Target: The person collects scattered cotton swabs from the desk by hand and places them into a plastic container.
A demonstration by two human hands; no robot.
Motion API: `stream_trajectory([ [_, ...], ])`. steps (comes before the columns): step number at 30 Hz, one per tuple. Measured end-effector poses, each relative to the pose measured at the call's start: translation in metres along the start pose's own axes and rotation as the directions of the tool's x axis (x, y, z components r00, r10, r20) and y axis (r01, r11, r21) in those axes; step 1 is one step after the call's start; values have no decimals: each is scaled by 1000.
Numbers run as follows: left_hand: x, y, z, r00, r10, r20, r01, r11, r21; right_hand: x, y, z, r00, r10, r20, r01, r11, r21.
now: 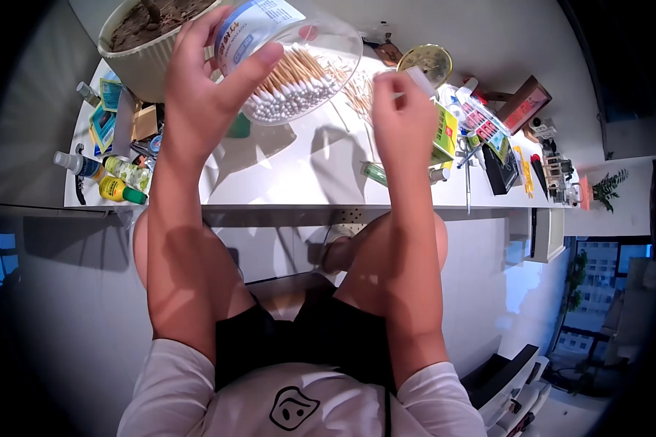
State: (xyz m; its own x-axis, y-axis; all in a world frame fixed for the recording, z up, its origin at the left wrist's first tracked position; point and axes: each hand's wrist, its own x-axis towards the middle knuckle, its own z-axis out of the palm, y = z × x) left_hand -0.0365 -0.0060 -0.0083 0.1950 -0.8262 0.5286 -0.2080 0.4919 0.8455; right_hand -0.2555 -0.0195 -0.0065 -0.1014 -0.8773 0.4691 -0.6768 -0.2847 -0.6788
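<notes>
My left hand (204, 91) is wrapped round a clear round tub (351, 51) with a blue and white label, tilted so that its open end faces me. Packed inside are many cotton swabs (291, 84) with wooden sticks and white tips. To the tub's right, more cotton swabs (357, 95) lie loose in a heap on the white table. My right hand (408, 113) is over the table beside that heap, its fingers pinched together. What they hold, if anything, I cannot make out. A pale translucent piece (420, 79) shows just behind the fingers.
A large plant pot (135, 65) stands at the back left, with several bottles (113, 188) in front of it. Behind my right hand are a gold-rimmed dial (424, 65) and a green-yellow box (444, 135). A green tube (375, 173) lies near the table's front edge (284, 207).
</notes>
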Motion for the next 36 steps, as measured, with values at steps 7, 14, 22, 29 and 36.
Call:
stream_trajectory([
  [7, 1, 3, 0, 1000, -2, -26, 2, 1000, 8, -23, 47, 53, 921, 209, 330, -9, 856, -516],
  [14, 4, 0, -10, 999, -38, -38, 39, 999, 5, -13, 28, 25, 972, 15, 235, 92, 894, -438],
  [22, 2, -1, -3, 998, 30, -58, -28, 999, 35, -14, -42, -42, 956, -73, 283, 42, 993, 114],
  [29, 2, 1, -4, 998, -28, -54, 28, 1000, 9, -15, 6, -15, 833, 0, 554, 81, 989, -122],
  [36, 2, -2, -3, 999, -11, -51, 10, 1000, -15, -76, -7, 35, 622, -124, 773, 304, 948, -92],
])
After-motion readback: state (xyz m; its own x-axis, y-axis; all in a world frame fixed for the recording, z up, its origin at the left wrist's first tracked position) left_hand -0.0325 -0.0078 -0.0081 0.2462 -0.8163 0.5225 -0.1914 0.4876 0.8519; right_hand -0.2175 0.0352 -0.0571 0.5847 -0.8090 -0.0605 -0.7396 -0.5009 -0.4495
